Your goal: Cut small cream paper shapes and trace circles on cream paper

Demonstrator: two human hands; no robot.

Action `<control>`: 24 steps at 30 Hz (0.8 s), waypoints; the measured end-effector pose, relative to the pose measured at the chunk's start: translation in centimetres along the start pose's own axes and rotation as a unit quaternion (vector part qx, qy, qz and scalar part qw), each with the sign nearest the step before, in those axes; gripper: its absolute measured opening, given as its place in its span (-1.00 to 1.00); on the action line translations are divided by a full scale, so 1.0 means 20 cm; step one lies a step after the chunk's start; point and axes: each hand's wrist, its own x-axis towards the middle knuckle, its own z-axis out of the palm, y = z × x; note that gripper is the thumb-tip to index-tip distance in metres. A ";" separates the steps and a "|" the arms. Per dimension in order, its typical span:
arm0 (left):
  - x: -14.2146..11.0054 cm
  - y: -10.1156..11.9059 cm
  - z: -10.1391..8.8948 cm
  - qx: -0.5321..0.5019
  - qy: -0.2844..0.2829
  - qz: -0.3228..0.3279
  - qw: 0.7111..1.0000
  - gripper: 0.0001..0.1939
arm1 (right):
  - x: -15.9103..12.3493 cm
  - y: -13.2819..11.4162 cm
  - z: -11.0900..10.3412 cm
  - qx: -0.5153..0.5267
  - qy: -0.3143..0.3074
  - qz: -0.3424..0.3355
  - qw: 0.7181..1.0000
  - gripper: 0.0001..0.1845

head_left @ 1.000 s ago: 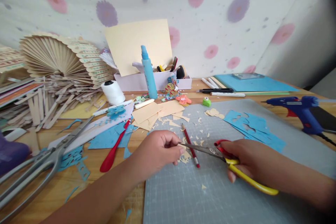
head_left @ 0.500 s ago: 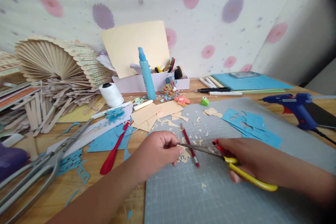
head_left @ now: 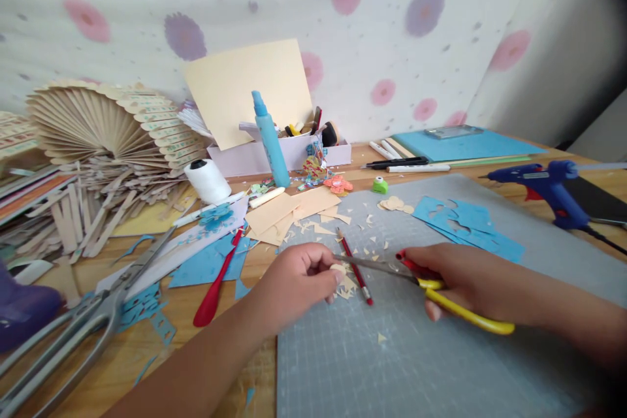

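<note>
Left hand (head_left: pixel 306 279) pinches a cream paper piece (head_left: pixel 337 268) at the thumb, grip narrow — scissors (head_left: pixel 385 266) tips just beside it, blades crossing over a red pencil (head_left: pixel 361 282) — and right hand (head_left: pixel 450 274) grips the scissors' handles (head_left: pixel 470 317).

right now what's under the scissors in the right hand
In this view, the scissors cross over the red pencil, with the grey mat below. Whatever lies directly beneath the right hand and handles is covered.
</note>
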 end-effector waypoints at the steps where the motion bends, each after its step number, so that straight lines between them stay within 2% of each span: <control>1: 0.00 0.00 0.00 -0.006 0.007 0.006 1.000 -0.87 | 0.00 0.02 -0.01 0.011 0.002 -0.003 1.000 -0.90; 4: 0.01 0.00 -0.01 -0.038 0.023 0.037 0.998 -0.90 | 0.02 0.10 -0.05 0.009 0.039 0.005 0.999 -0.89; 6: 0.01 -0.01 -0.02 -0.065 0.026 0.052 0.996 -0.92 | 0.04 0.18 -0.08 -0.011 0.073 0.027 0.997 -0.80; 8: 0.02 -0.02 -0.02 -0.080 0.029 0.055 0.995 -0.91 | 0.06 0.24 -0.09 -0.023 0.098 0.055 0.993 -0.73; 12: 0.02 -0.03 -0.03 -0.082 0.030 0.059 0.994 -0.92 | 0.08 0.31 -0.10 -0.025 0.127 0.088 0.988 -0.73; 19: 0.03 -0.04 -0.03 -0.061 0.053 0.063 0.995 -0.91 | 0.09 0.29 -0.08 0.017 0.141 0.081 0.986 -0.71; 24: 0.02 -0.01 -0.01 -0.073 0.071 0.049 0.994 -0.92 | 0.08 0.18 -0.05 0.108 0.126 0.036 0.986 -0.66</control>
